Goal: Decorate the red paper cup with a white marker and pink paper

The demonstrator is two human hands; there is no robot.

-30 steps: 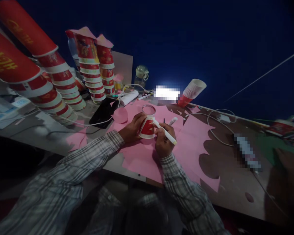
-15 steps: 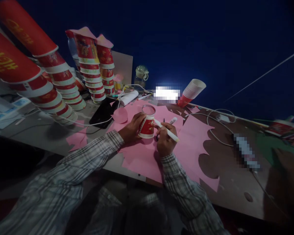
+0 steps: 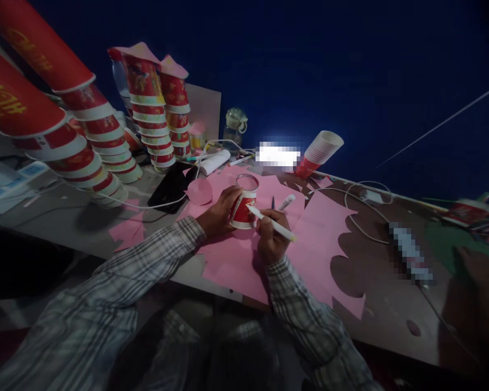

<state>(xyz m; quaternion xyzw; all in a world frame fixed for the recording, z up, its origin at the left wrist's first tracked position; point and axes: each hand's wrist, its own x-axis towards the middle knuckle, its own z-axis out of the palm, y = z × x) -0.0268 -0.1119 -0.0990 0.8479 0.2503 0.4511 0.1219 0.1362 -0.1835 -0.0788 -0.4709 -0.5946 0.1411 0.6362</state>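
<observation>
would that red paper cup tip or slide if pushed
Likely light and easily tipped: the small red paper cup looks thin-walled, and the left hand braces it against the white marker pen. It would probably slide on the pink paper sheet.

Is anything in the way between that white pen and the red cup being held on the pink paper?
Nothing visible. The right hand holds the white pen with its tip right at the side of the red paper cup, which the left hand grips from the other side on the pink paper.
</observation>
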